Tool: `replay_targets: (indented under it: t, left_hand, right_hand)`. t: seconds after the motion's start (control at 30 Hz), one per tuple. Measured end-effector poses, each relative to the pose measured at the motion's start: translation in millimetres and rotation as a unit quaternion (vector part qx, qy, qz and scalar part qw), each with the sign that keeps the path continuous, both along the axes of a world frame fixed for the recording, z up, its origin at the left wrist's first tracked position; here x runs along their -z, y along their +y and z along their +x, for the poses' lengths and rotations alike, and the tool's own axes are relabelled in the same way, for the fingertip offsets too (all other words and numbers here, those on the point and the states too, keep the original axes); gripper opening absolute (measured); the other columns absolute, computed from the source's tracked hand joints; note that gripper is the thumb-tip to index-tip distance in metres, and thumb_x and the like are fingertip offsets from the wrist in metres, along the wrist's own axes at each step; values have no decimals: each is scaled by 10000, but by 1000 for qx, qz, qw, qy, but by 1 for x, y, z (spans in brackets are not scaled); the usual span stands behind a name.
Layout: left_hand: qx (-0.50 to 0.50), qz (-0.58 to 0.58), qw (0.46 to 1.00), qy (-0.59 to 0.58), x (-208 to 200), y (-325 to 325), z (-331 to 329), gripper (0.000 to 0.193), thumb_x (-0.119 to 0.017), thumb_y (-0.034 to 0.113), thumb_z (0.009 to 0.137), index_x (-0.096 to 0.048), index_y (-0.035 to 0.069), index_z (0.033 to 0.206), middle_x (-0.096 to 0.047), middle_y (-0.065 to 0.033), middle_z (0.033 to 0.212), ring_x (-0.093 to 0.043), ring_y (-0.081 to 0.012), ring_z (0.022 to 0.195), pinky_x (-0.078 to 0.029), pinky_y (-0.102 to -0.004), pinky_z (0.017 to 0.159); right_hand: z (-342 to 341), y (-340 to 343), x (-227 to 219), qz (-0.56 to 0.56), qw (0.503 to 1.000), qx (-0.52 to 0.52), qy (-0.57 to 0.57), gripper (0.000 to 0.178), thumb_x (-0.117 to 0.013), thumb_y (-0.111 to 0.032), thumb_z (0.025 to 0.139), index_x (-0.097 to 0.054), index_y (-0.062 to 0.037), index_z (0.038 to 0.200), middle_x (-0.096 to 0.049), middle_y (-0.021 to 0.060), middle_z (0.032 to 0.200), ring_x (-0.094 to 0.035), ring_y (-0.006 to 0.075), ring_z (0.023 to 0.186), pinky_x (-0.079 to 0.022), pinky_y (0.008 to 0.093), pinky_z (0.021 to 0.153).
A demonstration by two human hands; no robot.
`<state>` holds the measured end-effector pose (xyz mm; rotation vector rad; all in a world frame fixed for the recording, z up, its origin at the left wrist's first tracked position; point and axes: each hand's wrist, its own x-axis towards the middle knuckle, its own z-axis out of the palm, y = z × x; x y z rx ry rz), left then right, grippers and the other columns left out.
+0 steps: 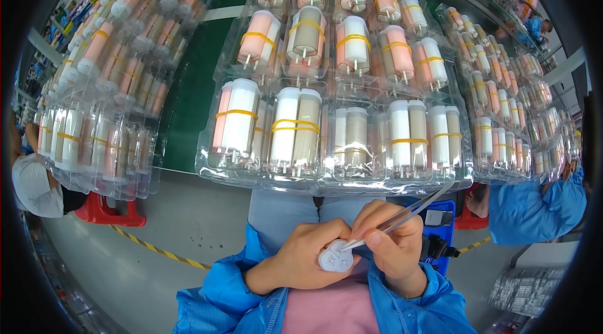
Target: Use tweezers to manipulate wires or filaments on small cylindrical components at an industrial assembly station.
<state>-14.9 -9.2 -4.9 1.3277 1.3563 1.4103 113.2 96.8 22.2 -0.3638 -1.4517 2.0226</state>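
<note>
In front of my lap, my left hand (pixel 301 257) is closed round a white cylinder whose round end (pixel 336 258) faces up. Small holes or marks show in that end; the rest of the piece is hidden by my fingers. My right hand (pixel 394 247) grips a pair of long, pale tweezers (pixel 402 216) between thumb and fingers. Their tips touch or nearly touch the round end, near its upper edge. Beyond my hands, a clear plastic tray (pixel 264 184) holds several white, pink and grey cylinders (pixel 295 126), bundled with yellow rubber bands.
More stacked trays of cylinders stand at the left (pixel 94 126) and right (pixel 502 108) on a green table (pixel 185 108). Beside my right hand is a blue bin (pixel 447 231) with black items. Red stools (pixel 113 209) and co-workers in blue sleeves (pixel 527 211) are on either side.
</note>
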Motion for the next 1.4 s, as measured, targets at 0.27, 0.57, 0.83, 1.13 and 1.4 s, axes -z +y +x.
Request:
replay_targets:
  t: [0.27, 0.57, 0.83, 1.13, 1.4]
  left_hand:
    - [6, 6, 1000, -9, -1, 1, -1, 289, -784, 45, 665, -552, 39, 836, -633, -61, 714, -637, -161, 596, -461, -261, 528]
    - [-16, 25, 1000, 4, -3, 2, 2, 279, -777, 43, 672, -533, 45, 810, -633, -68, 694, -643, -172, 589, -454, -262, 509]
    - [-18, 20, 1000, -2, -1, 1, 5, 281, -773, 39, 671, -548, 37, 839, -630, -62, 704, -632, -160, 592, -452, -257, 518]
    - [-8, -2, 1000, 1, -1, 1, 4, 280, -774, 49, 673, -547, 41, 837, -623, -56, 699, -630, -156, 593, -453, -256, 525]
    - [-109, 25, 993, 47, 0, 3, 10, 259, -750, 67, 681, -539, 58, 830, -557, -77, 655, -584, -259, 558, -446, -331, 490]
  right_hand:
    - [-1, 0, 4, -8, 1000, -12, 19, 89, -607, -17, 857, -639, 64, 873, -638, 170, 873, -593, 178, 758, -473, 278, 673]
    - [-4, -6, 21, 91, 991, 57, 75, 115, -680, -83, 832, -665, 31, 836, -658, 165, 845, -585, 183, 698, -461, 284, 605]
    - [1, -7, 19, 45, 996, 56, 61, 123, -661, -79, 845, -659, 43, 854, -655, 171, 846, -591, 184, 713, -463, 290, 616]
    - [3, -2, 15, 16, 999, 22, 42, 108, -640, -42, 834, -654, 64, 851, -647, 180, 850, -600, 175, 710, -478, 276, 630]
    - [7, 0, 18, 170, 984, 59, 0, 98, -675, -42, 808, -672, 36, 867, -662, 176, 855, -629, 205, 676, -500, 286, 561]
